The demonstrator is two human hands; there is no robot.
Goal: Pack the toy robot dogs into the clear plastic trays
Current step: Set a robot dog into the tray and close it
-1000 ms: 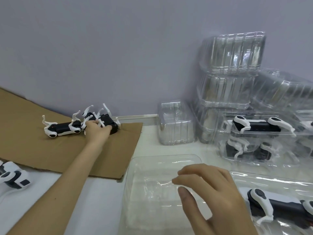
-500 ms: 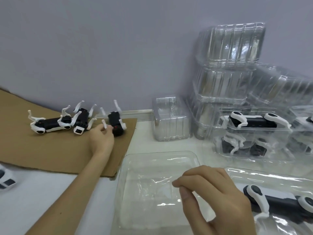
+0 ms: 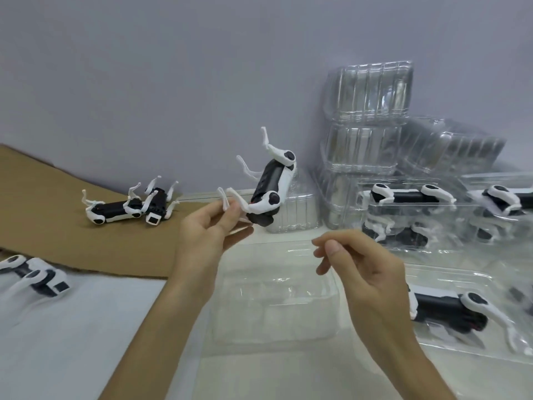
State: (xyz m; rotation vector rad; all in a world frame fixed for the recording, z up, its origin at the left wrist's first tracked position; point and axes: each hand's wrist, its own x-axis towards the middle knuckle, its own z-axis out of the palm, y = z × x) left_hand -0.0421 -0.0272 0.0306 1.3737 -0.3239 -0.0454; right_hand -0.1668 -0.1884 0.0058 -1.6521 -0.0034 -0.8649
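Though pinched by one brittle-looking leg in left hand, the light toy robot dog is better gripped mid-body.

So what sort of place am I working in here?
Probably a small toy-packing bench: stacks of empty clear plastic trays stand against the wall, filled trays holding toy robot dogs sit beside them, and loose dogs wait on a cardboard sheet.
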